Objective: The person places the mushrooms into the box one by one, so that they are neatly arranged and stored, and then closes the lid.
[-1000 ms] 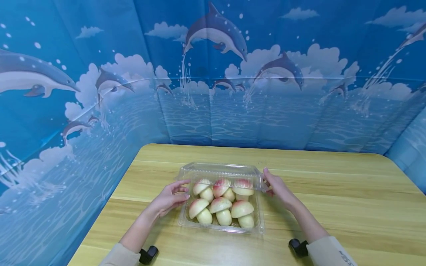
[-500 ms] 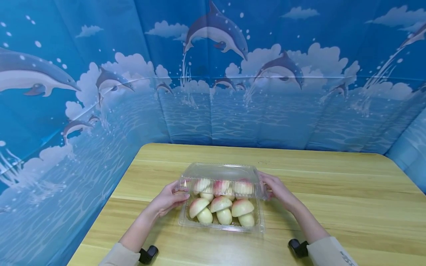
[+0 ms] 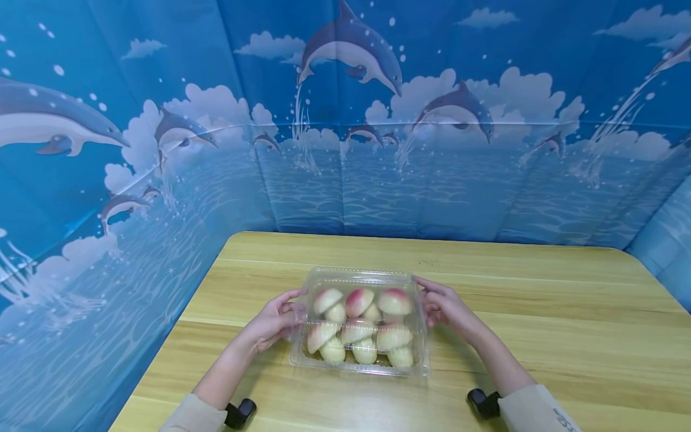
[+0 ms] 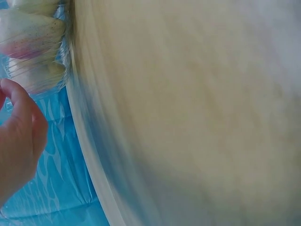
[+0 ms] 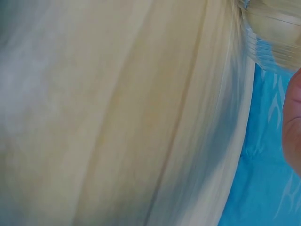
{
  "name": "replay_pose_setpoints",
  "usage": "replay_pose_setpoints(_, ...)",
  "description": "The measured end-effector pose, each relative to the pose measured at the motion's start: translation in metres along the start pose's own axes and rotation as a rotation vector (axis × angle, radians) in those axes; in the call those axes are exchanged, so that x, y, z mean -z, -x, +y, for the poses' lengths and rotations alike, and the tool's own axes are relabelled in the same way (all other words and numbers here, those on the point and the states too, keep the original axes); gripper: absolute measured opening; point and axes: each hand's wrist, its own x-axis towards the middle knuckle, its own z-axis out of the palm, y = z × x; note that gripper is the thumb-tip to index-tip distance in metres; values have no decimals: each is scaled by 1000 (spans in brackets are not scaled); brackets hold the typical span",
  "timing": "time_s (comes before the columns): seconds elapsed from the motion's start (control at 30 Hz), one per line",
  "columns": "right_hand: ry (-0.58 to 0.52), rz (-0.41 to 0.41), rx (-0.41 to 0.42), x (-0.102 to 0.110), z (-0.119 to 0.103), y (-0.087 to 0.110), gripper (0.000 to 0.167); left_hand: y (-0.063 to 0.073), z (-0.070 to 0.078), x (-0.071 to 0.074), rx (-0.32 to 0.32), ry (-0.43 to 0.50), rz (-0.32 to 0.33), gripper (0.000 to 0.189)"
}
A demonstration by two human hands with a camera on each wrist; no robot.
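A clear plastic clamshell box (image 3: 358, 369) sits on the table. Its hinged lid (image 3: 360, 273) slopes forward over the contents, the front edge still raised above the near row. Inside lie several mushroom-shaped pieces (image 3: 394, 301) with cream stems and red-tinted caps, in two rows. My left hand (image 3: 272, 319) holds the lid's left side between bent fingers and thumb. On the opposite side, my right hand (image 3: 449, 307) grips the lid's right edge, fingers curled. In the left wrist view the thumb (image 4: 21, 113) is close to the box; the right wrist view shows only part of a finger (image 5: 292, 122).
The wood-patterned table (image 3: 540, 312) extends to the right and behind the box. A blue dolphin-print curtain (image 3: 345, 198) hangs along the table's back and left sides. Black wrist cameras (image 3: 241, 414) sit by both cuffs.
The lid has swung forward and down, from standing over the far row to covering most of both rows. Both hands have followed its sides; the box has stayed in place.
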Motion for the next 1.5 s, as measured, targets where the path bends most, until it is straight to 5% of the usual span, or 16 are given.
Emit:
replay_pose_setpoints(0.87, 10, 9, 24, -4, 4, 1, 68, 0, -1, 0, 21, 129, 14, 57)
replay_pose_setpoints(1.5, -4, 17, 15, -5, 4, 4, 68, 0, -2, 1, -19, 51, 4, 60)
